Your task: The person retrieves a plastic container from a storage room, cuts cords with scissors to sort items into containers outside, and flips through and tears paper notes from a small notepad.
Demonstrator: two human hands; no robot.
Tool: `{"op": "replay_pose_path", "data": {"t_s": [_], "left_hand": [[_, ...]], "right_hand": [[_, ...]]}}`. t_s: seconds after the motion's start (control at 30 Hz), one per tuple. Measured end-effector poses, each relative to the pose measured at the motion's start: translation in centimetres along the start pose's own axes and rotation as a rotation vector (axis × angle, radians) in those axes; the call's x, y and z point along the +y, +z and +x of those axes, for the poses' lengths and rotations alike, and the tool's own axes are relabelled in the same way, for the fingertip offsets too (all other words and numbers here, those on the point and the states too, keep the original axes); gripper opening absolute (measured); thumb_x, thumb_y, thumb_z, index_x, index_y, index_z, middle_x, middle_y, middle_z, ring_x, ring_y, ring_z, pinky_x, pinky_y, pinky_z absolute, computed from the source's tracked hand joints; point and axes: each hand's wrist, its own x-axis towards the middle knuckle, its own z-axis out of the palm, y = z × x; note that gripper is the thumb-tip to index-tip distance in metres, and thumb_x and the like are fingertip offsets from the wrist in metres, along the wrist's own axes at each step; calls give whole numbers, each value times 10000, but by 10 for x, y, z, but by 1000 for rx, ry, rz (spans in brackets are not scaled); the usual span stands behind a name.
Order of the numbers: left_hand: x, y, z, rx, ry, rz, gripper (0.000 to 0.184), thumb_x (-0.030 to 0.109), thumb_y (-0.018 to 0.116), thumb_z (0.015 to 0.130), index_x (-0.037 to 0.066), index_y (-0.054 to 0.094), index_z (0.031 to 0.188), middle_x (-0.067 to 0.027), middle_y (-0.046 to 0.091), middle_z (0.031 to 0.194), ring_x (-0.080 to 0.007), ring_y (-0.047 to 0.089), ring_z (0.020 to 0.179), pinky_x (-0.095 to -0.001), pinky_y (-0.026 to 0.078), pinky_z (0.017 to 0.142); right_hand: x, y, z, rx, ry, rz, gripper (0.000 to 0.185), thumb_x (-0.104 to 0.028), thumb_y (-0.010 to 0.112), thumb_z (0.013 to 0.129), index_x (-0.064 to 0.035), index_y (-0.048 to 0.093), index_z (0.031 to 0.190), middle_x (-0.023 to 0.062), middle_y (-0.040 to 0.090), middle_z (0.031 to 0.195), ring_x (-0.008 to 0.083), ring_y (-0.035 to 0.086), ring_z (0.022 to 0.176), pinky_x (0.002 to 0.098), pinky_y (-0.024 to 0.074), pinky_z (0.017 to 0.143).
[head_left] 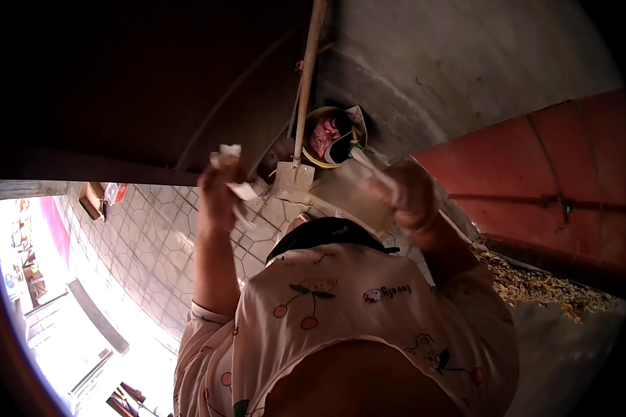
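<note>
My left hand [219,198] is raised in front of me on the left, its fingers closed round a crumpled white piece [243,191] that looks like paper or cloth. Part of it sticks out above the fingers and part hangs below them. On the right, my right hand [414,198] is closed on a flat, pale beige sheet-like thing [358,198]. Motion smears both this hand and the sheet, so its kind cannot be made out. Between my hands, farther off, a shovel [294,179] stands blade down on the paving, its long wooden handle leaning upward.
Behind the shovel sits a yellow-rimmed bucket [318,164] with pink and dark things inside. A red metal panel [535,174] stands at the right, with yellowish loose debris [535,281] below it. A dark panel [132,83] fills the upper left; a cardboard box [90,201] lies on the paving.
</note>
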Motion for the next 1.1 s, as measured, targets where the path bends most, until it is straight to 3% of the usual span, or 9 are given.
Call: {"op": "replay_pose_path", "data": {"t_s": [0.1, 0.2, 0.33, 0.43, 0.63, 0.7, 0.8, 0.97, 1.1], "left_hand": [[21, -32, 4, 15, 281, 36, 133, 152, 466, 901, 72, 550, 837, 27, 514, 654, -45, 482, 562, -183, 372, 487], [-2, -31, -5, -118, 172, 145, 122, 71, 456, 892, 13, 557, 931, 3, 567, 771, -62, 529, 667, -187, 414, 568], [-17, 3, -14, -273, 72, -117, 160, -10, 407, 870, -27, 531, 969, -67, 598, 862, -144, 570, 858, -256, 509, 669], [-18, 19, -21, -236, 201, -215, 197, -59, 389, 844, -23, 541, 965, -98, 600, 887, -176, 558, 945, -273, 498, 767], [-28, 23, -32, -253, 587, 333, 199, -100, 448, 678, -8, 589, 784, -101, 587, 887, -202, 578, 848, -308, 474, 706], [-17, 46, -53, -348, 790, 606, 144, -55, 496, 648, 3, 592, 739, -107, 560, 827, -223, 563, 747, -298, 472, 634], [-14, 87, -69, -397, 1086, 1010, 125, 27, 621, 585, 33, 598, 708, -104, 520, 762, -255, 541, 621, -319, 466, 529], [-14, 118, -71, -385, 828, 1120, 403, 191, 730, 573, 83, 629, 949, -73, 517, 744, -235, 569, 593, -328, 492, 528], [-24, 131, -61, -382, 827, 954, 440, 48, 739, 536, 51, 642, 965, -79, 507, 731, -197, 545, 582, -284, 455, 514]], "right_hand": [[-2, -28, -14, -153, 256, -304, 138, -100, 633, 762, -17, 573, 856, 75, 560, 701, 207, 539, 590, 305, 437, 521], [-15, -16, -18, -150, 608, 180, 187, -51, 659, 733, 3, 582, 894, 92, 547, 741, 209, 547, 679, 327, 442, 593], [-19, 11, -19, -30, 273, 86, 252, -9, 656, 748, 19, 544, 972, 110, 558, 882, 212, 564, 767, 303, 471, 665], [-18, 20, -29, -19, 618, 382, 226, 11, 611, 783, 13, 534, 996, 80, 553, 915, 162, 560, 817, 288, 478, 691], [5, 40, -48, 78, 676, 662, 170, -11, 603, 787, -12, 548, 947, 102, 570, 911, 198, 572, 829, 294, 473, 702], [9, 40, -44, 75, 402, 407, 146, -6, 564, 814, -22, 546, 957, 109, 553, 959, 224, 559, 865, 300, 466, 737], [-3, 11, -19, -142, 372, 269, 209, 5, 553, 803, -40, 567, 1006, 104, 554, 955, 261, 552, 867, 326, 462, 762], [27, 0, -31, -118, 207, 252, 356, 34, 553, 754, -73, 577, 1092, 102, 556, 959, 269, 543, 897, 353, 457, 771], [35, -18, -25, -127, 175, 279, 382, 52, 549, 743, -69, 572, 1104, 100, 561, 990, 266, 540, 923, 353, 458, 781]]}}
